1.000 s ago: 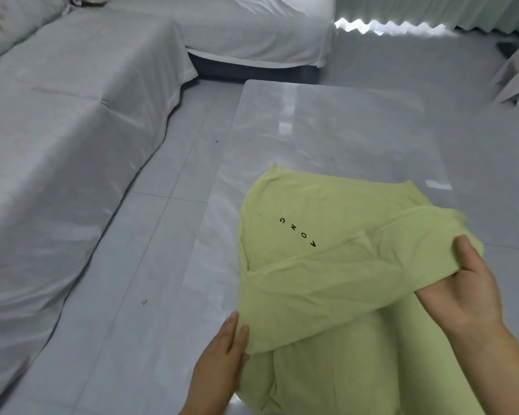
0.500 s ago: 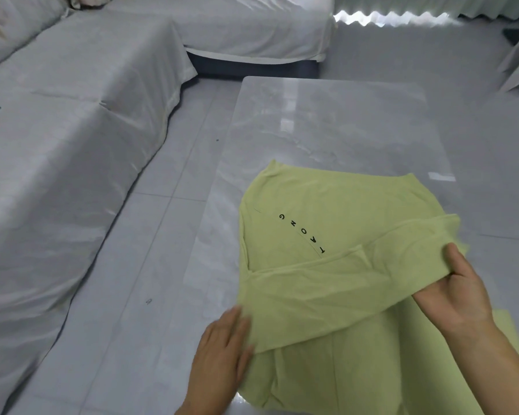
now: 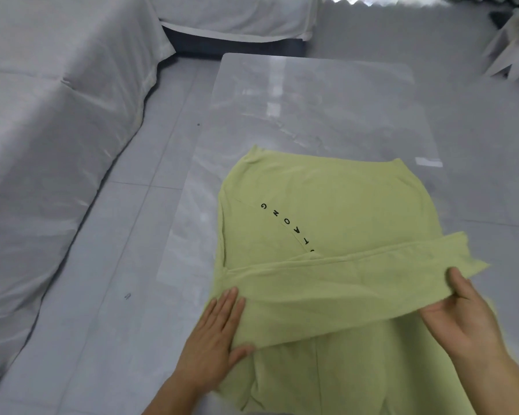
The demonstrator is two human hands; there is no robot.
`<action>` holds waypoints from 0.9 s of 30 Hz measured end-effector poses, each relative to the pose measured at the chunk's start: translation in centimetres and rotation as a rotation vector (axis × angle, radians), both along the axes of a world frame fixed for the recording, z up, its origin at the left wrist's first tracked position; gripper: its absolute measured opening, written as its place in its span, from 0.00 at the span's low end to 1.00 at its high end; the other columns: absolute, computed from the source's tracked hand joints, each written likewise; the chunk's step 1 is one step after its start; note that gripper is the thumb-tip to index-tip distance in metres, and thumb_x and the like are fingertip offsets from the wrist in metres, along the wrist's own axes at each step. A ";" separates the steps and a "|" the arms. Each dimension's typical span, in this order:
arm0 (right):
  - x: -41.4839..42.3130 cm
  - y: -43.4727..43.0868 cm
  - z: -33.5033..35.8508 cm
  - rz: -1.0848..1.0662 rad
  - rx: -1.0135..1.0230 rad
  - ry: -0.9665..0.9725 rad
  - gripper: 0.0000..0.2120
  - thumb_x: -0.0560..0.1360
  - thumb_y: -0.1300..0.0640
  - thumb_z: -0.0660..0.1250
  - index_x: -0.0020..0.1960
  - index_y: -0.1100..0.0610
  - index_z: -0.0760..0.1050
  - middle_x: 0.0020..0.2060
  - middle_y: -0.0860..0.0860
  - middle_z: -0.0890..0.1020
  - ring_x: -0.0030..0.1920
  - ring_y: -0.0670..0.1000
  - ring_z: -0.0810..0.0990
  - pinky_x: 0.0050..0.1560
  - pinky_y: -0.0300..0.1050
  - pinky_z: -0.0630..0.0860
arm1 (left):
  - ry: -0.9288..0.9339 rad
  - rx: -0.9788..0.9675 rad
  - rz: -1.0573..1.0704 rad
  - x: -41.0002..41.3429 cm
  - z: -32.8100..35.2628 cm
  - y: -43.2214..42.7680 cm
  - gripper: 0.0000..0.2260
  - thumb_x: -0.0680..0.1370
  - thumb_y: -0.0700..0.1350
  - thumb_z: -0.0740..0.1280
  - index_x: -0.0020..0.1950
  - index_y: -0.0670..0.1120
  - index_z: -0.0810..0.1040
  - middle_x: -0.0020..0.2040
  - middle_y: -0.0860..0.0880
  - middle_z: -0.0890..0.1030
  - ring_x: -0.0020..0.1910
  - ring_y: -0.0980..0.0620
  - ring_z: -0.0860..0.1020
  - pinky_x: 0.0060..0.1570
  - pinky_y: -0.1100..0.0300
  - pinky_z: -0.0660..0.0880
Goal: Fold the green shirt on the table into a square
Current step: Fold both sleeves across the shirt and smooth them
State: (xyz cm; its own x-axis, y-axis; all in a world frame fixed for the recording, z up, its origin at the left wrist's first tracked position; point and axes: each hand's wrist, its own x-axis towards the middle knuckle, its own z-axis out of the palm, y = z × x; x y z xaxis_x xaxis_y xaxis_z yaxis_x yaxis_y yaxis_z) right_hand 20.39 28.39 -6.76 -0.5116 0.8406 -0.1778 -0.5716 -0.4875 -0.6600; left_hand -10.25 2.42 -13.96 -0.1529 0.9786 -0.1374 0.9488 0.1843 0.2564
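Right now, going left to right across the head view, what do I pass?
Sheet-covered sofa → left hand → black lettering on the green shirt → right hand.

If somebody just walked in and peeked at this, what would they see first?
The bright green shirt spread on the near end of the glossy table, with black letters running slantwise across it. A band of it is folded across the front: the left hand lies flat at its left end and the right hand pinches its right end. To the left stands a sofa under a pale sheet.
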 end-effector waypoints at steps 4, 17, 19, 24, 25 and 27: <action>-4.2 0.9 2.3 -0.130 -0.175 -0.106 0.26 0.63 0.58 0.70 0.61 0.49 0.76 0.64 0.49 0.75 0.65 0.49 0.73 0.61 0.49 0.74 | 0.026 0.002 0.123 0.2 -0.4 -0.4 0.35 0.78 0.65 0.48 0.72 0.37 0.58 0.77 0.45 0.48 0.76 0.50 0.49 0.73 0.52 0.49; -4.8 0.8 1.3 -0.202 -0.227 -0.229 0.47 0.49 0.56 0.75 0.69 0.52 0.69 0.61 0.49 0.79 0.58 0.49 0.79 0.48 0.45 0.80 | -0.012 0.034 0.090 2.0 0.0 4.7 0.30 0.78 0.65 0.46 0.74 0.49 0.58 0.78 0.50 0.49 0.75 0.49 0.52 0.71 0.47 0.47; -4.3 0.2 0.6 -0.196 -0.262 -0.223 0.50 0.46 0.57 0.77 0.69 0.52 0.69 0.61 0.49 0.79 0.57 0.48 0.80 0.43 0.42 0.81 | 0.029 0.022 0.087 1.7 -0.8 4.2 0.31 0.78 0.65 0.45 0.75 0.49 0.57 0.77 0.50 0.49 0.75 0.50 0.50 0.72 0.47 0.46; -4.0 0.3 -0.4 -0.230 -0.322 -0.233 0.58 0.40 0.55 0.82 0.69 0.52 0.68 0.62 0.49 0.78 0.58 0.48 0.79 0.47 0.44 0.81 | 0.064 0.028 0.075 1.8 -0.7 4.1 0.30 0.78 0.65 0.46 0.75 0.49 0.57 0.75 0.47 0.60 0.74 0.48 0.54 0.71 0.45 0.50; -4.0 0.5 -0.3 -0.234 -0.316 -0.228 0.58 0.39 0.55 0.83 0.69 0.52 0.68 0.61 0.49 0.78 0.58 0.48 0.79 0.49 0.45 0.80 | 0.069 0.022 0.073 1.7 -0.8 4.2 0.30 0.78 0.65 0.46 0.75 0.49 0.57 0.75 0.46 0.60 0.74 0.48 0.55 0.70 0.45 0.50; -3.9 0.6 0.0 -0.219 -0.286 -0.191 0.57 0.40 0.57 0.82 0.69 0.52 0.69 0.61 0.49 0.79 0.58 0.48 0.79 0.49 0.45 0.80 | 0.060 0.005 0.076 1.7 -0.8 4.1 0.30 0.78 0.65 0.46 0.75 0.49 0.57 0.75 0.46 0.60 0.74 0.48 0.55 0.71 0.45 0.50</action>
